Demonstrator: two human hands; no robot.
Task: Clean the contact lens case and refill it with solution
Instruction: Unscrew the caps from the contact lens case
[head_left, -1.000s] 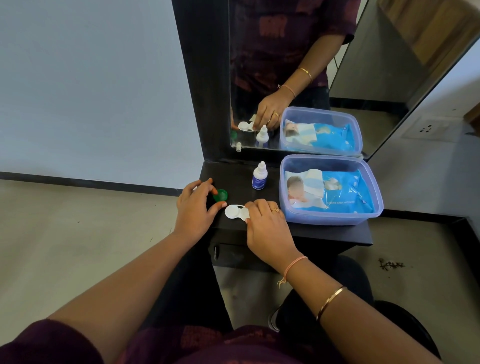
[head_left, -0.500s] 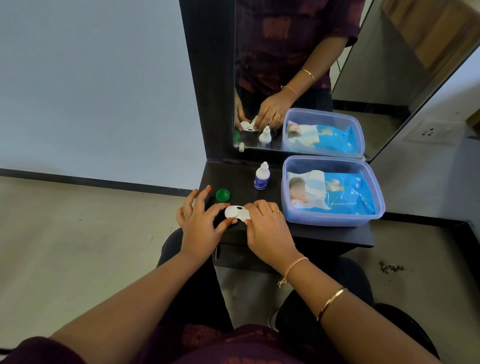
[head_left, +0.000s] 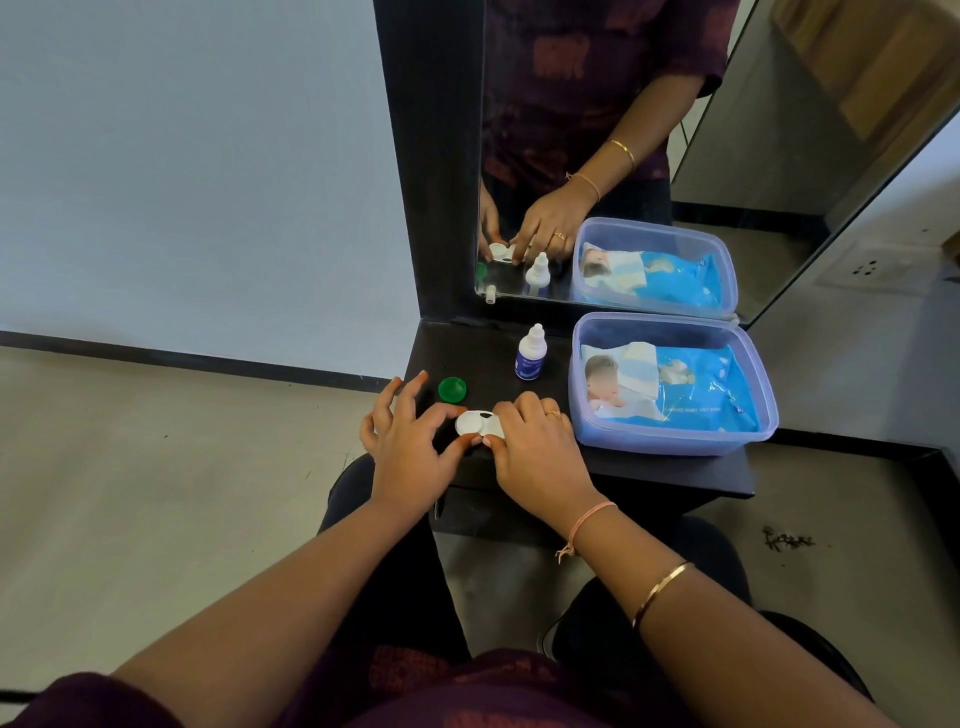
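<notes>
Both hands meet over the white contact lens case (head_left: 479, 423), which lies on the dark desk (head_left: 675, 475) near its front edge: the left hand (head_left: 410, 447) pinches the case's left end between thumb and forefinger with its other fingers fanned out, while the right hand (head_left: 535, 447) presses down over the right end, fingers curled. A green cap (head_left: 452, 389) lies just behind the left hand, apart from the case, and the small solution bottle (head_left: 529, 353) stands upright further back, beside a lidded plastic box (head_left: 675, 439) holding a blue wipes pack (head_left: 691, 387).
</notes>
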